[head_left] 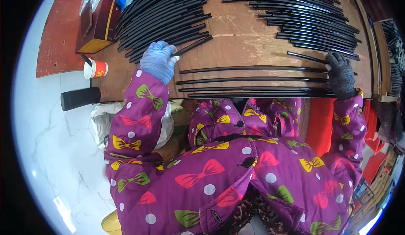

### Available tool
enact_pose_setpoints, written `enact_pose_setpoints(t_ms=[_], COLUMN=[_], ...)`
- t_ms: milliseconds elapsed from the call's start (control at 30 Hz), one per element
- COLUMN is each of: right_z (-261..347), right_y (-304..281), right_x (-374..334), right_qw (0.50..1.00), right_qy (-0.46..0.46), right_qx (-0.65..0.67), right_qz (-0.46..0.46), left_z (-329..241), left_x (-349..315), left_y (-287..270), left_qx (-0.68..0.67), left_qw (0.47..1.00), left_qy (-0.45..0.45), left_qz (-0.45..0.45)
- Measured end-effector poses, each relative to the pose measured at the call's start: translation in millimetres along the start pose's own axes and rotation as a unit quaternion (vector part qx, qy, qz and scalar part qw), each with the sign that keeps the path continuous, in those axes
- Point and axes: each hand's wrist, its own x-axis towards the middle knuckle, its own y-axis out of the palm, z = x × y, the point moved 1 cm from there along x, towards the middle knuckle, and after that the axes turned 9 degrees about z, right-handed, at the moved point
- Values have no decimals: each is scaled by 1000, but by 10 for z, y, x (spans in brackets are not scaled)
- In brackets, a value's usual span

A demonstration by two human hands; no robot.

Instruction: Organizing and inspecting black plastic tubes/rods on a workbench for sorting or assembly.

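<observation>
My left hand, in a pale blue glove, is at the near edge of the left pile of slim black rods. Its fingers are closed on the near end of one black rod, which slants away to the right. On the right side, my right hand, in a dark grey glove, closes over another glossy black rod just below the right pile of rods. Between my hands, several long black rods lie crosswise along the near table edge.
The wooden table also bears a dark red box at the far left. A red and white paper cup and a black cylinder stand by its left edge. A wooden rail borders the right side.
</observation>
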Motion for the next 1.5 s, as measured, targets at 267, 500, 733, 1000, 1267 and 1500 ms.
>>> enact_pose_setpoints(t_ms=[267, 500, 733, 1000, 1267, 1500], right_z=[592, 769, 756, 690, 632, 675], right_y=[-200, -153, -23, 2, 14, -35], right_x=[54, -48, -78, -36, -151, -111], right_qw=[966, 963, 969, 925, 901, 898], right_qy=[-104, -101, -110, -63, -54, -42], right_qx=[203, 224, 195, 373, 428, 432], right_qz=[-124, -111, -108, 24, 56, 75], left_z=[-254, -544, -643, -682, -636, -591], left_x=[-212, -172, -195, -211, -215, -197], left_y=[64, -140, -205, -219, -102, -80], left_qx=[-316, -302, -280, -168, -341, -413], left_qw=[948, 948, 955, 974, 934, 906], left_qy=[-5, 98, 93, 148, 98, 55], left_qz=[-20, 0, 13, -47, 38, 79])
